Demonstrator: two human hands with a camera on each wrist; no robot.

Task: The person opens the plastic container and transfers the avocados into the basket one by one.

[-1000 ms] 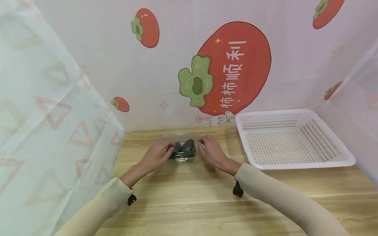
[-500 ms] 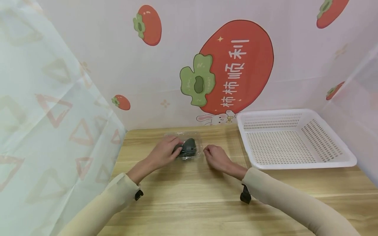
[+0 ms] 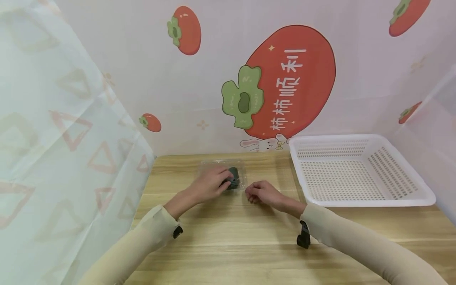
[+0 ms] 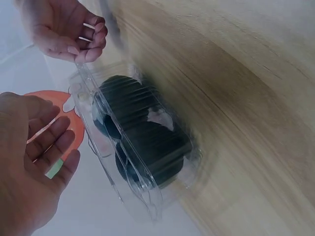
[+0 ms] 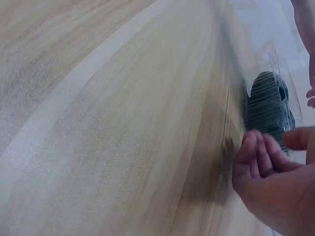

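A clear plastic clamshell box point(image 3: 244, 174) sits at the back of the wooden table. Inside are two dark green, avocado-shaped objects point(image 4: 125, 101), seen through ribbed plastic in the left wrist view. My left hand point(image 3: 211, 183) reaches over the box's left side and covers part of it in the head view. Its fingers are loosely bent and hold nothing, beside the box's rim in the left wrist view. My right hand point(image 3: 265, 192) lies just off the box's near right corner, fingers loosely curled, with nothing seen between them in the right wrist view.
A white perforated plastic basket point(image 3: 370, 203) stands at the back right of the table point(image 3: 228, 245). Behind is a wall sheet printed with red persimmons point(image 3: 303, 87), and a pale sheet point(image 3: 71, 170) hangs along the left side.
My left hand has moved right over the box and covers more of its contents. My right hand has drawn back from the box's right side towards me. The box stays about where it was.
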